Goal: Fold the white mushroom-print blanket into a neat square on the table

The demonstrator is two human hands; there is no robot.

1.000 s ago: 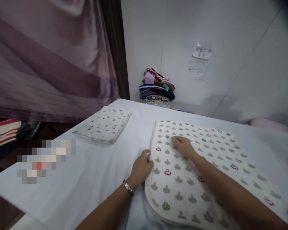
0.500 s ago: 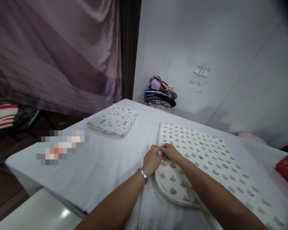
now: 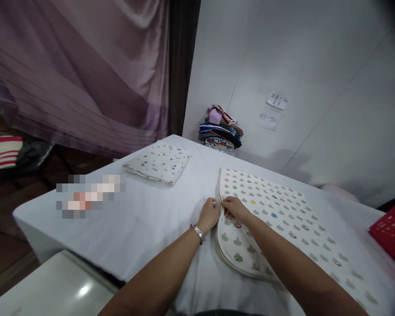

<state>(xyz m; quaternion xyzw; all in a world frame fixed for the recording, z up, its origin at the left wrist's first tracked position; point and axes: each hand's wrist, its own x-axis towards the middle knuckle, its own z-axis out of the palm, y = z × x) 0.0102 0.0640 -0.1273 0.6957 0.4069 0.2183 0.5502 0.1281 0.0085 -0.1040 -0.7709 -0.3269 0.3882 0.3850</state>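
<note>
Patterned cloth (image 3: 276,215): layered, round-cornered, flat on white surface (image 3: 145,210), centre to 4 o'clock. Left hand (image 3: 210,214) and right hand (image 3: 235,208) together at its 9 o'clock edge, fingertips pinching the layered hem. One second earlier: right hand flat on the print, left hand alone at the edge. Smoothing apparently given up for a grip on the hem. Number of layers pinched: cannot tell, fingertips tucked in. Near side partly under right forearm; far end cut off at 4 o'clock. Folded cloth (image 3: 158,163) at 10 o'clock; clothes pile (image 3: 221,129) at 12; red basket (image 3: 393,230) at 3, cropped. Pixelated patch at 9 o'clock: unreadable.
</note>
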